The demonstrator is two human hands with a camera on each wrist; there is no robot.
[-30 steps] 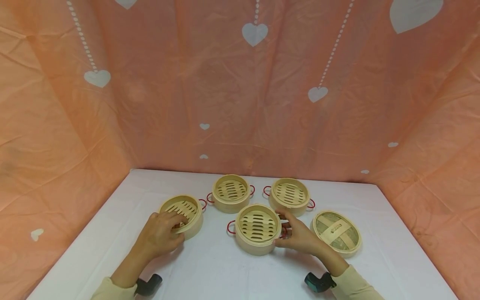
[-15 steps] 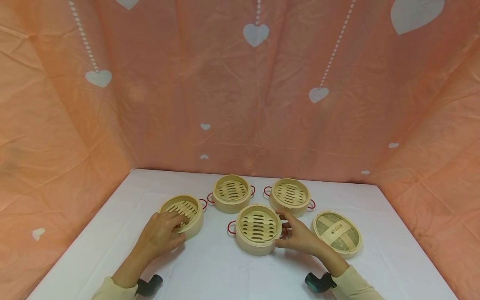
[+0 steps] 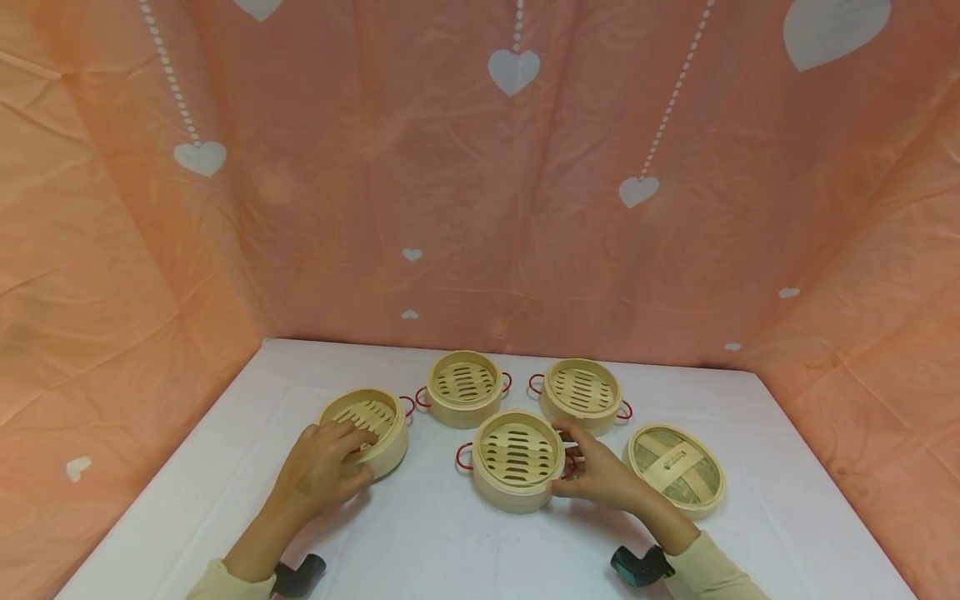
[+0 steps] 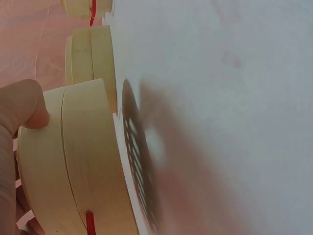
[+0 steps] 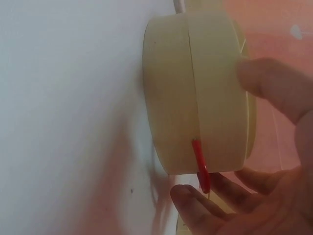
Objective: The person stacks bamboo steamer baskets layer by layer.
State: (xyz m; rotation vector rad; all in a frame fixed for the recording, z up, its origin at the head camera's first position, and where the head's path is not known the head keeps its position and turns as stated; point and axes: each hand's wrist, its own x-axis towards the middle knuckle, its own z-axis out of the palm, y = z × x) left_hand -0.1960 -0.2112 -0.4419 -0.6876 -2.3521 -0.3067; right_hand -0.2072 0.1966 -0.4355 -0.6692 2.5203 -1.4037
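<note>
My left hand (image 3: 324,468) grips the near-left rim of a round bamboo steamer basket (image 3: 391,454), thumb outside and fingers reaching in over the slats. In the left wrist view this steamer basket (image 4: 93,152) stands off the white cloth, with a slotted shadow beneath it. My right hand (image 3: 600,473) holds a second steamer basket (image 3: 513,492) at the front centre, around its right side. Its thumb (image 5: 269,81) presses the wall, while the other fingers lie on the far side near the red handle (image 5: 201,166).
Two more steamer baskets, one back centre (image 3: 462,414) and one back right (image 3: 583,417), stand behind with red handles. A woven bamboo lid (image 3: 675,467) lies beside my right hand. The white table (image 3: 420,542) meets an orange curtain (image 3: 450,192) at the back.
The left steamer basket has risen slightly from the cloth, its dark underside edge now showing at the right. The right hand and its basket stay in place.
</note>
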